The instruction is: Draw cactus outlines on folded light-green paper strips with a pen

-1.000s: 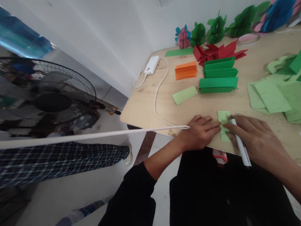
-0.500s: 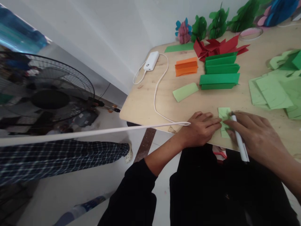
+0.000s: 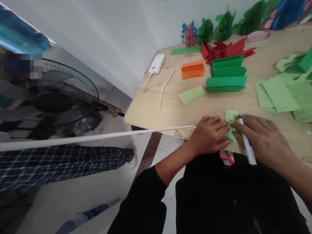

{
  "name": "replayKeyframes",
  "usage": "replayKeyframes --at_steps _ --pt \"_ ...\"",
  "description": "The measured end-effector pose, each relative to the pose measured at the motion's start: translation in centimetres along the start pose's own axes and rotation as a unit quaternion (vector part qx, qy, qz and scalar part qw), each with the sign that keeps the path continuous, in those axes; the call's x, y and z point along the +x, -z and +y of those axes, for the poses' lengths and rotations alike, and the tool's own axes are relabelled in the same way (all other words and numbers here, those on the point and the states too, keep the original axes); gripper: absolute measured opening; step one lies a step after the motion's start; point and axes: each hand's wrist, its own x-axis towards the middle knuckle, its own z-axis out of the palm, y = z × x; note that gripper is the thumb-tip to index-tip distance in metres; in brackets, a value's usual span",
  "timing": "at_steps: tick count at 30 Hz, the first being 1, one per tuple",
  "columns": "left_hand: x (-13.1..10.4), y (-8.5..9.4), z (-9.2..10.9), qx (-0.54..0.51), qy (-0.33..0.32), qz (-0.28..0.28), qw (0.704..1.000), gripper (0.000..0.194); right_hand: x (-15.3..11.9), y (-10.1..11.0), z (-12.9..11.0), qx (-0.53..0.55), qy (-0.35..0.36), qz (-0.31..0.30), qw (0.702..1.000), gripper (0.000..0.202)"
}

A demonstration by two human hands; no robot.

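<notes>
Left fingers: The person's left hand (image 3: 211, 135) lies low over the table edge, fingers slightly bent and close together, tips on the left side of the slip; whether they pinch it or only press is unclear. This probably keeps the paper from sliding.
Right fingers: The right hand (image 3: 264, 135) brings thumb and forefinger to the slip's other side, with a white pen (image 3: 248, 146) gripped slantwise in it. The dark tip points away from the body, off the paper, perhaps so the fingertips can handle the slip.
Green slip: A small pale green paper slip (image 3: 231, 117) lies at the table's near edge, between both hands, within easy reach.
White cable: A cable (image 3: 162, 97) runs from a power bank (image 3: 157, 64) to beside the left wrist, apparently routed around the papers.
Folded papers: Beyond the hands sit an orange piece (image 3: 192, 70), dark green pieces (image 3: 226, 84) and red pieces (image 3: 226, 50), seemingly grouped by colour.
Pale sheets: Loose sheets (image 3: 280, 94) overlap at right, beyond the right hand.
Back wall: Paper ornaments (image 3: 206, 31) stand in a row, perhaps to leave working room in front.
</notes>
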Motion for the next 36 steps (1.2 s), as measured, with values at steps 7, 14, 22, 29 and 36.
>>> replayKeyframes --at_steps 7,14,22,29,36 --pt "0.0 0.1 0.1 0.002 0.007 -0.02 1.0 0.037 -0.3 -0.1 0.2 0.041 -0.02 -0.014 0.999 0.028" --pt "-0.1 0.0 0.0 -0.005 0.006 -0.009 1.0 0.038 -0.4 0.1 1.0 0.072 -0.003 -0.012 0.997 0.031" --pt "0.0 0.0 0.0 -0.005 0.006 -0.02 1.0 0.038 -0.8 -0.4 1.1 0.073 -0.025 -0.038 0.996 0.035" --pt "-0.2 -0.2 0.1 -0.004 0.003 0.02 1.0 0.041 -0.5 -0.3 0.7 0.037 -0.009 -0.022 0.999 0.03" --pt "-0.1 0.2 0.2 -0.006 0.008 -0.001 1.0 0.043 -0.7 -0.5 0.8 0.036 -0.012 -0.029 0.999 0.03"
